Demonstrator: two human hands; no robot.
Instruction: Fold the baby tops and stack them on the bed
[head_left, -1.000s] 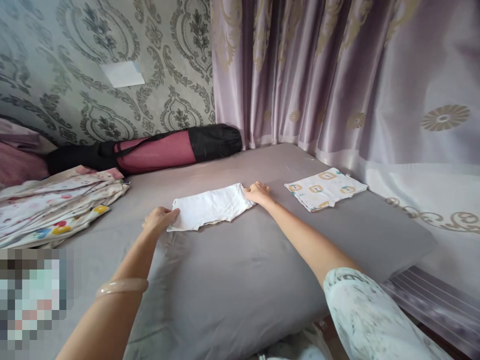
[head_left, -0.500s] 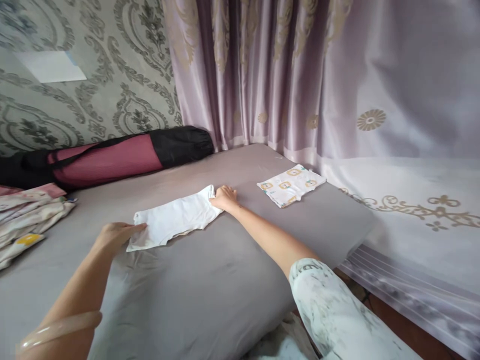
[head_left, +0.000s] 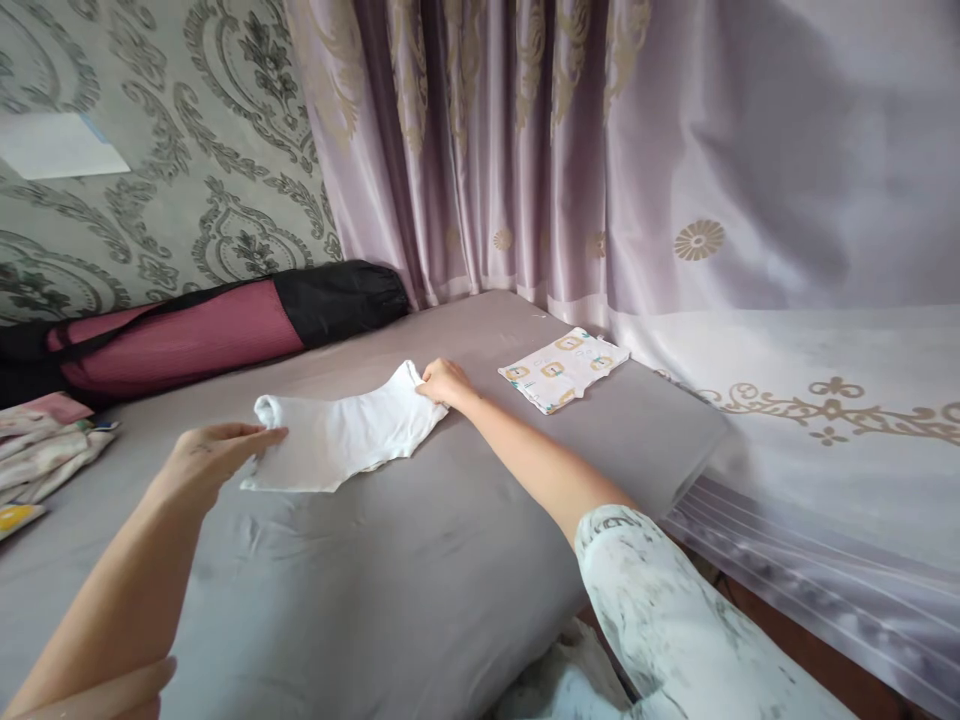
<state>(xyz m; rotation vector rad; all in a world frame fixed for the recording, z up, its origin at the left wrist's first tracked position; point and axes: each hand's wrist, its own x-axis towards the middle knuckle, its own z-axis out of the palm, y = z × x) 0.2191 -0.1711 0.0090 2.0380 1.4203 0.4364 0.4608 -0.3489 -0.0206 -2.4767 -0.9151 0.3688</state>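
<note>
A small white garment (head_left: 360, 430) is stretched between my two hands above the grey sheet, its middle sagging a little. My left hand (head_left: 217, 455) pinches its left end between thumb and fingers. At the garment's right end, my right hand (head_left: 444, 384) grips the upper corner with curled fingers. Beyond my right hand, a folded white cloth with a yellow and green print (head_left: 562, 370) lies flat on the bed.
The grey bed (head_left: 360, 590) has its edge at the right. A pile of clothes (head_left: 45, 450) lies at the far left. A pink and black long bag (head_left: 187, 335) rests along the patterned wall. Lilac curtains (head_left: 525, 150) hang behind the bed.
The garment's left end has lifted and curled in my left hand, which now pinches it. The whole view has shifted a little to the right.
</note>
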